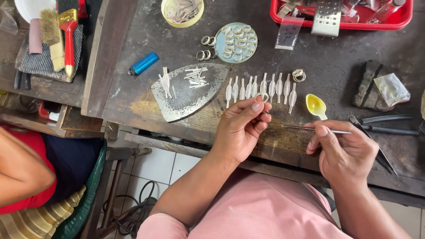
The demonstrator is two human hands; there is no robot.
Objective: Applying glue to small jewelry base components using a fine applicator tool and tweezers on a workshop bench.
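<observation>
open dark bench lies between my left hand and the flat metal plate, and i note the row of silver pieces closing the far side, the yellow spoon near my right hand, pliers beyond.

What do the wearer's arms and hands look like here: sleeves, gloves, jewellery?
Both hands are bare: no gloves, and no rings, watch or bracelet show on the left hand or the right hand. Both forearms are uncovered. The left arm ends in a short pink sleeve at the bottom edge, the same pink as the shirt. The fingernails are short and unpainted.
</observation>
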